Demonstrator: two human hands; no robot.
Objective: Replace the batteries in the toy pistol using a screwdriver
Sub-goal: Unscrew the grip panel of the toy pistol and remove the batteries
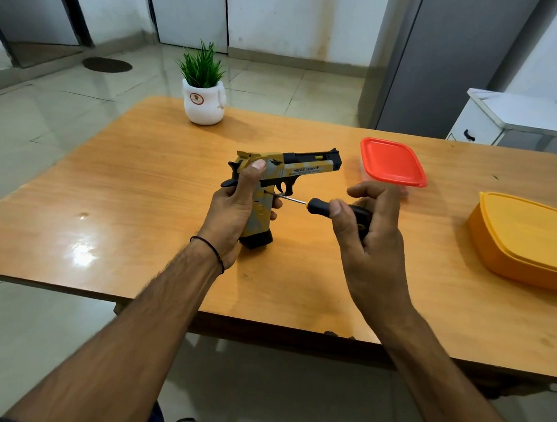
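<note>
At the centre of the frame the left hand [234,207] is wrapped around the grip of the yellow-and-grey toy pistol [283,175], holding it upright above the wooden table [139,201] with the barrel pointing toward the right. The right hand [368,223], just right of centre, clasps the black handle of the screwdriver [307,204], whose thin shaft runs leftward with its tip set against the side of the pistol's grip. A potted plant [204,90] stands at the table's far edge, a red-lidded container [392,162] sits right of the pistol, and an orange container [529,238] lies at the right edge.
</note>
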